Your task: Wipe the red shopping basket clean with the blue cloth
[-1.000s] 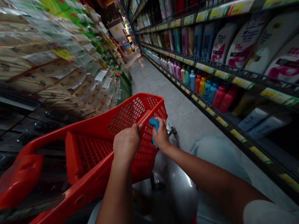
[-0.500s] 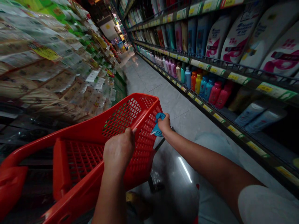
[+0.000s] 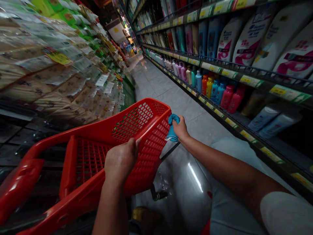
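Note:
A red plastic shopping cart (image 3: 137,186) stands before me, its mesh basket pointing down the aisle. My left hand (image 3: 121,160) is closed over the near top rim of the basket, with its fingertips hidden behind the rim. A folded blue cloth (image 3: 172,132) is bunched in my right hand (image 3: 181,128), beside the outer mesh wall near the basket's front corner. Whether the cloth touches the mesh I cannot tell. The part of the basket in view holds no goods.
Shelves of shampoo bottles (image 3: 228,98) with price tags run along the right. Stacked plastic-wrapped packs (image 3: 61,81) fill the left side. Grey tiled floor (image 3: 156,81) stretches away between them. A cart wheel (image 3: 160,195) and a brown shoe (image 3: 141,213) show below.
The view has shifted slightly, so the cart sits a little farther right in it. My right hand with the cloth has moved slightly right and up. My left hand keeps its hold on the rim.

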